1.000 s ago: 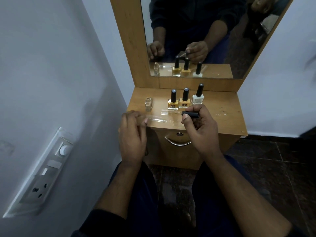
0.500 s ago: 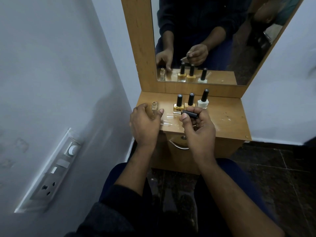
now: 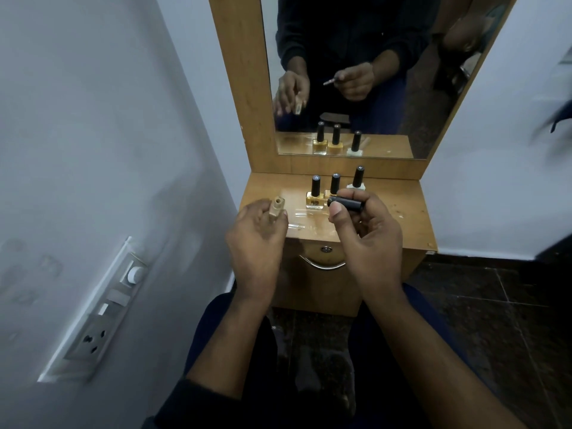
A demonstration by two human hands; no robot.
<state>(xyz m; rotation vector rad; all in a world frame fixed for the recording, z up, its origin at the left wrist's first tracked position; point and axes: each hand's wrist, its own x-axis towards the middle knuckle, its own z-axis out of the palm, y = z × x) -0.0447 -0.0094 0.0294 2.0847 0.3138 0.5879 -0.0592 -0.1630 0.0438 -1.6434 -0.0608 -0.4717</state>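
My left hand [image 3: 257, 239] holds a small open beige nail polish bottle [image 3: 276, 208] lifted off the wooden dresser top [image 3: 402, 218]; its uncapped neck points up. My right hand [image 3: 368, 233] pinches the black cap [image 3: 346, 204] sideways between thumb and fingers; the mirror shows its brush pointing left. Behind the hands stand three capped bottles: a yellow one [image 3: 315, 193], a second yellow one [image 3: 335, 184] partly hidden by the cap, and a white one [image 3: 357, 178].
A mirror [image 3: 356, 72] in a wooden frame rises behind the dresser top. A drawer with a metal handle [image 3: 322, 264] sits below the top. A wall switchboard [image 3: 102, 314] is at the left. Clear strips [image 3: 298, 226] lie on the top. Dark tiled floor is at the right.
My left hand reached to the open beige bottle, took it and lifted it off the dresser top. My right hand kept hold of the black cap and rose slightly.
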